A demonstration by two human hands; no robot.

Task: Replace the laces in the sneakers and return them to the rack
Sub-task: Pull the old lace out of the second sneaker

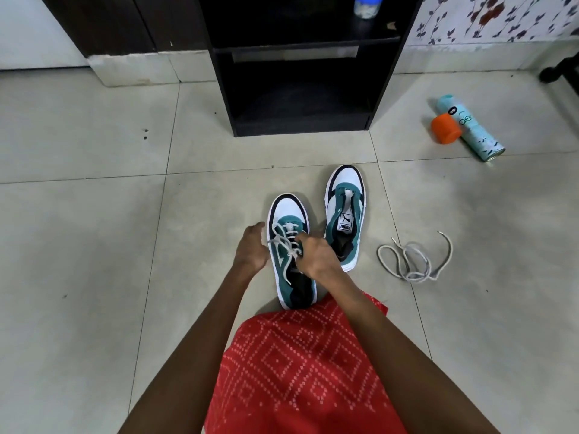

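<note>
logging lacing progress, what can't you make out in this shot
All in the head view:
- Grip of the left hand: the hand itself hides its fingertips, so it is unclear whether it pinches the lace.
- Upper eyelets of the laced sneaker: covered by the right hand, whose grip is hidden too.
- Jar on the rack: cut off by the top edge.
- Label on the spray can: too small to read.

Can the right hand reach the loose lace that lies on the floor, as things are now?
Probably yes. The loose lace lies uncovered on bare floor beside that arm; but the right hand first must release the threaded lace.
</note>
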